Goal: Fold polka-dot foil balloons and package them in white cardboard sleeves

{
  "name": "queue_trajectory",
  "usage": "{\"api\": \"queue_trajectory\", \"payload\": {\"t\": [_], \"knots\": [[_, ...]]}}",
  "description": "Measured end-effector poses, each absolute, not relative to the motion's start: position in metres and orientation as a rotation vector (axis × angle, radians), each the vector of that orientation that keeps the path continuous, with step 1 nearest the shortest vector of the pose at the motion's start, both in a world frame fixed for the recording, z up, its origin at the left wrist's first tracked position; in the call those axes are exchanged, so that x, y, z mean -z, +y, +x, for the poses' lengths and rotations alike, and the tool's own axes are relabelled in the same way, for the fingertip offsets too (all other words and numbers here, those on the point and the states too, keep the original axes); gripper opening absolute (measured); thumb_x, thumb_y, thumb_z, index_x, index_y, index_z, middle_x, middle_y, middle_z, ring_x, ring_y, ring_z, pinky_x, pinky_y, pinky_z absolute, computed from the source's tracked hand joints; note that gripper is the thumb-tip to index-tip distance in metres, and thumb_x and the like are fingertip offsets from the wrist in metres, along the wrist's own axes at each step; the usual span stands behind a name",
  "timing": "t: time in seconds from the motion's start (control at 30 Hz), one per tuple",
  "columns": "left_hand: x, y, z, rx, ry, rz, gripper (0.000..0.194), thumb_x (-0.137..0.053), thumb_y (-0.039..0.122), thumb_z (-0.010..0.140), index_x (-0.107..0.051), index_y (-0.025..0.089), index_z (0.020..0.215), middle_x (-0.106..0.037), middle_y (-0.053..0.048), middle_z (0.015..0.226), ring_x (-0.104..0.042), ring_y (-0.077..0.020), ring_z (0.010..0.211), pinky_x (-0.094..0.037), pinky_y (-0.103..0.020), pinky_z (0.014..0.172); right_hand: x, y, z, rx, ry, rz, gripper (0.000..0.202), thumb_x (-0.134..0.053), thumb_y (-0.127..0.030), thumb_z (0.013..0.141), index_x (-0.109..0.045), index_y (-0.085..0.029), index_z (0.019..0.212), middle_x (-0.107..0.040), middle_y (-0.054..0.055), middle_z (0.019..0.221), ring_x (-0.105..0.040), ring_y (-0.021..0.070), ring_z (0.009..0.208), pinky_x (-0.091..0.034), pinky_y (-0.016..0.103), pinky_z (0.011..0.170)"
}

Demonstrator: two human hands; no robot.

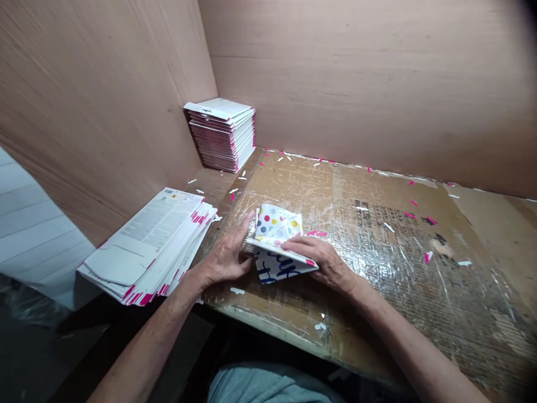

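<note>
Near the table's front edge, a folded card piece [274, 266] with dark blue lettering and a pink-marked edge stands tilted between my hands. Just behind it is a fabric or paper piece with coloured dots [272, 221]. My right hand [321, 258] grips the card's right side, fingers over its top edge. On the left side, my left hand [229, 252] has its thumb and fingers spread around the left edge, with a gap between them; whether the fingertips touch it is unclear.
White flat card sleeves [138, 246] lie fanned in a pile at the left. A tall stack of folded cards [222, 134] stands in the back corner against wooden walls. Pink and white paper scraps are scattered over the tape-covered cardboard tabletop [335, 196].
</note>
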State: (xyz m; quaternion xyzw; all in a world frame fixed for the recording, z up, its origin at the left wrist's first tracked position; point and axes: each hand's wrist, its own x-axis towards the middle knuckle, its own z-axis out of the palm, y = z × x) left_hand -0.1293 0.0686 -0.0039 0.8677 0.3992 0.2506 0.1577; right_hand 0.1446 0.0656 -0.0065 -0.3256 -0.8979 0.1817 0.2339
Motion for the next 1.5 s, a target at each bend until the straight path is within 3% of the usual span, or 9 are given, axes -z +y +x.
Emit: {"api": "queue_trajectory", "payload": {"t": [0.1, 0.23, 0.37, 0.47, 0.63, 0.9, 1.07, 1.27, 1.5], "knots": [[0.003, 0.064, -0.141, -0.653, 0.987, 2.714, 0.090, -0.054, 0.010, 0.082, -0.006, 0.016, 0.158, -0.027, -0.016, 0.161, -0.019, -0.0295, 0.151, -0.026, -0.051, 0.121, 0.011, 0.051, 0.149, -0.359, -2.688, -0.764, 0.040, -0.047, -0.028, 0.098, -0.058, -0.017, 0.135, -0.060, 0.014, 0.137, -0.054, 0.0277, 0.129, -0.042, 0.045, 0.108], [0.000, 0.064, -0.145, -0.377, 0.748, 2.735, 0.078, -0.051, 0.004, 0.076, -0.036, 0.019, 0.151, -0.039, -0.012, 0.156, -0.025, -0.0282, 0.149, -0.031, -0.047, 0.120, 0.012, 0.049, 0.150, -0.406, -2.789, -0.733, 0.045, -0.046, -0.023, 0.096, -0.053, -0.020, 0.141, -0.054, 0.012, 0.145, -0.048, 0.0268, 0.135, -0.036, 0.048, 0.113], [0.000, 0.068, -0.142, -0.371, 0.911, 2.477, 0.063, -0.062, 0.018, 0.076, -0.052, 0.016, 0.138, -0.049, -0.016, 0.147, -0.045, -0.0308, 0.138, -0.041, -0.044, 0.111, 0.013, 0.070, 0.141, -0.746, -2.380, -1.022, 0.035, -0.044, -0.036, 0.097, -0.068, -0.021, 0.117, -0.072, 0.009, 0.115, -0.068, 0.0227, 0.105, -0.052, 0.035, 0.089], [0.001, 0.071, -0.123, -0.511, 1.341, 2.149, 0.040, -0.062, 0.035, 0.085, -0.062, 0.015, 0.119, -0.071, -0.010, 0.112, -0.067, -0.0247, 0.106, -0.053, -0.037, 0.091, 0.016, 0.092, 0.124, -0.844, -1.922, -1.432, 0.041, -0.046, -0.049, 0.096, -0.069, -0.016, 0.097, -0.074, 0.007, 0.087, -0.068, 0.0202, 0.078, -0.048, 0.027, 0.065], [0.001, 0.075, -0.076, -0.652, 2.070, 1.904, 0.044, -0.051, 0.032, 0.095, -0.049, 0.014, 0.135, -0.073, -0.014, 0.104, -0.071, -0.0266, 0.093, -0.051, -0.035, 0.080, 0.017, 0.113, 0.101, -0.559, -1.852, -1.913, 0.045, -0.047, -0.049, 0.095, -0.065, -0.014, 0.073, -0.068, 0.008, 0.072, -0.058, 0.0177, 0.066, -0.034, 0.026, 0.058], [0.011, 0.076, -0.066, -0.535, 2.190, 2.110, 0.047, -0.054, 0.037, 0.096, -0.044, 0.011, 0.133, -0.068, -0.017, 0.115, -0.070, -0.0270, 0.093, -0.050, -0.031, 0.071, -0.008, 0.110, 0.077, -0.188, -2.065, -2.237, 0.034, -0.046, -0.036, 0.099, -0.068, -0.011, 0.102, -0.069, 0.019, 0.098, -0.064, 0.0267, 0.089, -0.040, 0.032, 0.071], [0.012, 0.075, -0.067, -0.467, 2.151, 2.112, 0.041, -0.056, 0.036, 0.095, -0.049, 0.014, 0.129, -0.067, -0.015, 0.116, -0.070, -0.0263, 0.095, -0.051, -0.031, 0.075, -0.031, 0.138, 0.067, -0.071, -2.487, -1.853, 0.028, -0.065, -0.034, 0.089, -0.066, -0.013, 0.106, -0.061, 0.021, 0.116, -0.058, 0.0307, 0.107, -0.042, 0.035, 0.082], [0.013, 0.068, -0.082, -0.939, 1.978, 1.890, 0.057, -0.066, 0.048, 0.086, -0.053, 0.014, 0.128, -0.067, -0.016, 0.118, -0.064, -0.0304, 0.110, -0.050, -0.041, 0.092, -0.017, 0.119, 0.095, -0.355, -2.557, -1.568, 0.018, -0.057, -0.033, 0.094, -0.063, -0.018, 0.101, -0.067, 0.009, 0.099, -0.060, 0.0197, 0.089, -0.039, 0.027, 0.072], [-0.005, 0.042, -0.070, -1.163, 1.462, 1.577, 0.032, -0.068, 0.031, 0.085, -0.064, 0.017, 0.113, -0.074, -0.004, 0.090, -0.071, -0.0167, 0.082, -0.054, -0.026, 0.077, 0.001, 0.057, 0.102, -0.939, -2.190, -1.374, 0.028, -0.058, -0.045, 0.088, -0.060, -0.019, 0.098, -0.065, 0.004, 0.084, -0.057, 0.0176, 0.075, -0.038, 0.027, 0.064]]}}
